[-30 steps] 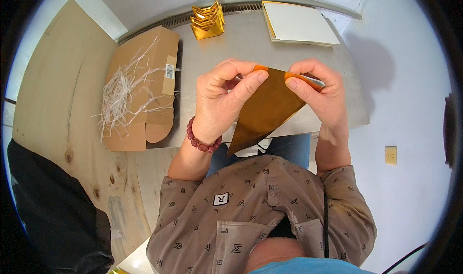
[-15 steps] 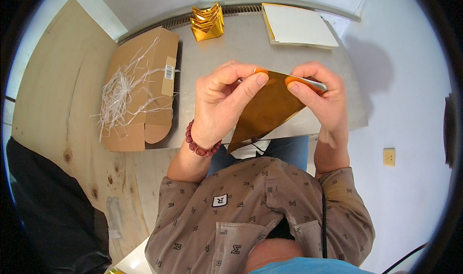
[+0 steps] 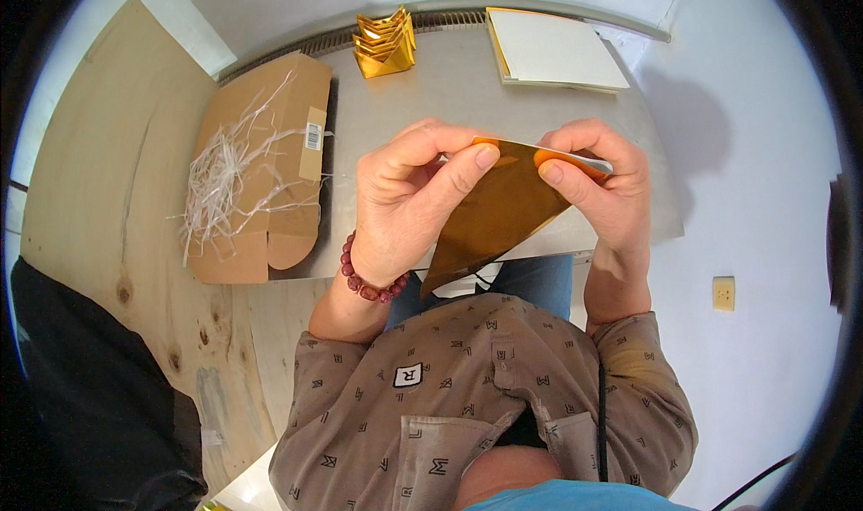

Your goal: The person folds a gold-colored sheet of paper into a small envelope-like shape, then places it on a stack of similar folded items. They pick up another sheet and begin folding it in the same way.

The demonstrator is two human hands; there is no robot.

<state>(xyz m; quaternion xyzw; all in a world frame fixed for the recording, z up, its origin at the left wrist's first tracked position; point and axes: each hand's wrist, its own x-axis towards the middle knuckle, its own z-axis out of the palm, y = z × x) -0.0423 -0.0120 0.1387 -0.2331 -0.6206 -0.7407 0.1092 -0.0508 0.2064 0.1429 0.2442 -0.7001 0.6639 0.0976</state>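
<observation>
Between my hands hangs a sheet of gold foil paper [image 3: 494, 207], partly folded, its white back showing along the upper edge. My left hand [image 3: 415, 187] pinches the upper left part between thumb and fingers. The upper right part is pinched by my right hand [image 3: 600, 180], thumb pressed on the gold side. The lower corner points down toward my lap. A nested row of folded gold foil pieces [image 3: 385, 45] stands at the back of the table, and a stack of white-topped sheets with a gold edge [image 3: 559, 51] lies at the back right.
A brown cardboard box [image 3: 289, 84] sits at the left of the grey table [image 3: 449, 71], with white shredded strips [image 3: 225, 174] over it. Black cloth [image 3: 99, 394] is at lower left. The right wall has a socket [image 3: 724, 293].
Both hands keep their pinch on the gold foil paper. My left hand has shifted very slightly left, and the paper's lower corner sits a little lower.
</observation>
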